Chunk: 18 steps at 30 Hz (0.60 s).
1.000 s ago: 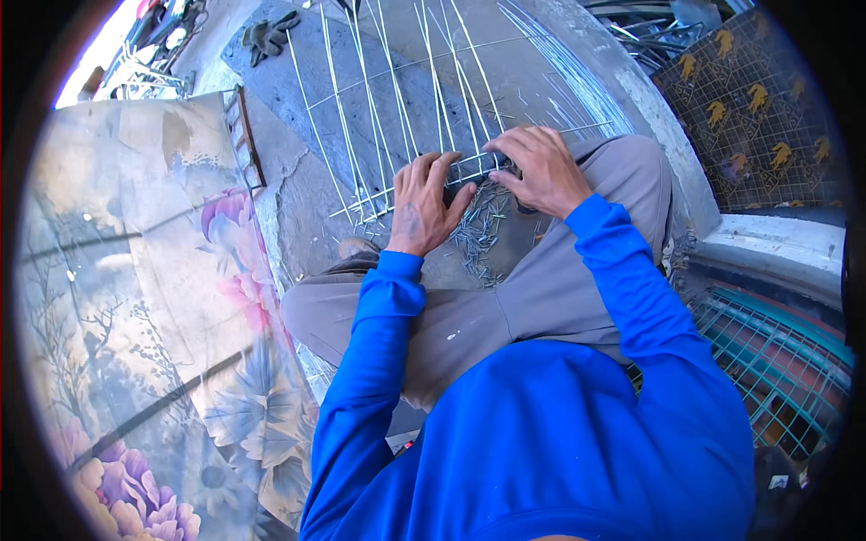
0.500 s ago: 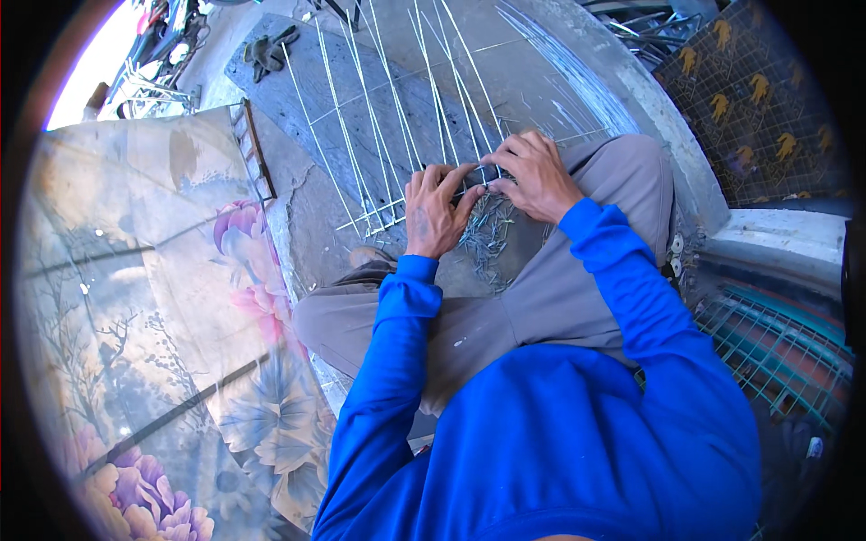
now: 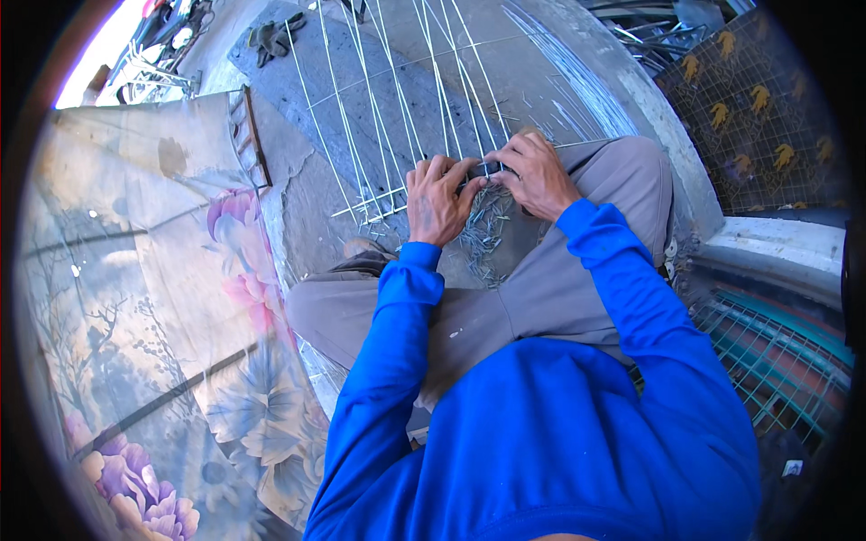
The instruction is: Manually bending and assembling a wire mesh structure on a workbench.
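A frame of long thin pale rods [image 3: 394,77] lies in front of me, with pairs of rods meeting thin crosspieces at their near ends. My left hand [image 3: 439,200] is at the near edge of the frame, thumb and forefinger closed on a thin rod. Facing it, my right hand [image 3: 535,176] pinches at the same crossing with thumb and forefinger. The fingertips are close together, and something dark shows between them, too small to make out. Short clippings [image 3: 485,236] lie heaped just below my hands.
Under the frame is a grey board [image 3: 271,77] with a dark glove [image 3: 271,38] at its far left. Loose pale rods [image 3: 577,77] lie at the far right. A flowered sheet [image 3: 171,298] covers the left side; a green wire mesh [image 3: 767,352] stands at the right.
My view has shifted slightly. Both hands stay at the same crossing of the frame, with only small finger movements.
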Each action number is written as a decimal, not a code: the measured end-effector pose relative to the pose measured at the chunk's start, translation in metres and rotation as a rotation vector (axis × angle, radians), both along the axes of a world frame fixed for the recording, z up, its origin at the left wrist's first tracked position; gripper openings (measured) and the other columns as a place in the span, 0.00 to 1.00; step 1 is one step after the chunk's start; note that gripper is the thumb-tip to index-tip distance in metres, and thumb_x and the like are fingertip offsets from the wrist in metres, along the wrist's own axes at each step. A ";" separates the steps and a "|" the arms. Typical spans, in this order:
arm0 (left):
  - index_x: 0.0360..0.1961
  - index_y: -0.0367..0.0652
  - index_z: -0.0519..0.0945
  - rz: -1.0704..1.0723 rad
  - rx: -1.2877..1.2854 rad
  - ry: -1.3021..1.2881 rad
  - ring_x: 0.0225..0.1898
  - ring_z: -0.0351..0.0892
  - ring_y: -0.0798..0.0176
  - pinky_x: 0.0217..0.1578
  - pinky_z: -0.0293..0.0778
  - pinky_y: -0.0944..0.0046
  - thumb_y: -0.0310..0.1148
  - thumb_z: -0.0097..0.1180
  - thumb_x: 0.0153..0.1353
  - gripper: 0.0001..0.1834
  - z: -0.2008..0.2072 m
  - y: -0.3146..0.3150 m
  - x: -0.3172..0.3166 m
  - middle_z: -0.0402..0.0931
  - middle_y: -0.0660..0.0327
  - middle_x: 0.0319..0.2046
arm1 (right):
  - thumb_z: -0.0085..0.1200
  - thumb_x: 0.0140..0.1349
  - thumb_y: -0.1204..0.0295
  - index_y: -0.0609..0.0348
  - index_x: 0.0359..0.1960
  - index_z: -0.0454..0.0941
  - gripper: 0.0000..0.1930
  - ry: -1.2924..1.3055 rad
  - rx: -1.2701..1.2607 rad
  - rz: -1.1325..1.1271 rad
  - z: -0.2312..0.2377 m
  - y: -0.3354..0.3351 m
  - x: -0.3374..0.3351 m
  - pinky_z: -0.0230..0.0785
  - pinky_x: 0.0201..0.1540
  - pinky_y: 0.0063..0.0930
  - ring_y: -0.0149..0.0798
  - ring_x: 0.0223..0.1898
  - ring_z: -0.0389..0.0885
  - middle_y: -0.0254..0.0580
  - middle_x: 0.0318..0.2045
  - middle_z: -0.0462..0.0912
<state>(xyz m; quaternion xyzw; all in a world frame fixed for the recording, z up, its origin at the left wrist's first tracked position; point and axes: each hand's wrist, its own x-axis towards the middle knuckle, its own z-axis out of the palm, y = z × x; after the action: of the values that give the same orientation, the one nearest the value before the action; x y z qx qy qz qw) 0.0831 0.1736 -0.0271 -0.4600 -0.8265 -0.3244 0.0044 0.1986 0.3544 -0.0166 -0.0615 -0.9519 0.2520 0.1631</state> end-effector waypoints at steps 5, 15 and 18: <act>0.50 0.54 0.88 0.007 0.020 0.032 0.44 0.74 0.56 0.47 0.66 0.54 0.49 0.66 0.65 0.17 -0.005 0.002 -0.001 0.76 0.64 0.37 | 0.68 0.62 0.67 0.51 0.48 0.87 0.13 0.015 0.011 0.009 -0.002 0.002 -0.001 0.70 0.59 0.43 0.47 0.51 0.77 0.38 0.42 0.80; 0.53 0.58 0.87 0.079 -0.012 0.071 0.49 0.75 0.56 0.54 0.65 0.52 0.49 0.67 0.65 0.18 -0.005 -0.006 0.006 0.77 0.63 0.43 | 0.69 0.61 0.66 0.48 0.50 0.87 0.15 0.000 0.035 0.041 0.006 0.005 -0.003 0.70 0.58 0.44 0.47 0.50 0.78 0.37 0.43 0.82; 0.62 0.60 0.83 0.013 0.034 0.071 0.62 0.71 0.50 0.64 0.63 0.49 0.47 0.72 0.61 0.27 0.008 -0.020 0.002 0.76 0.59 0.57 | 0.69 0.62 0.64 0.46 0.50 0.87 0.15 -0.018 0.064 0.029 0.013 0.005 -0.002 0.69 0.58 0.43 0.46 0.51 0.78 0.36 0.43 0.82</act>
<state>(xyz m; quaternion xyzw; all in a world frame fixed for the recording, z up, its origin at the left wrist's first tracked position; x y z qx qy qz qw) 0.0849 0.1534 -0.0188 -0.4656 -0.8233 -0.3215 0.0438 0.1963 0.3595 -0.0034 -0.0447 -0.9617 0.2232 0.1528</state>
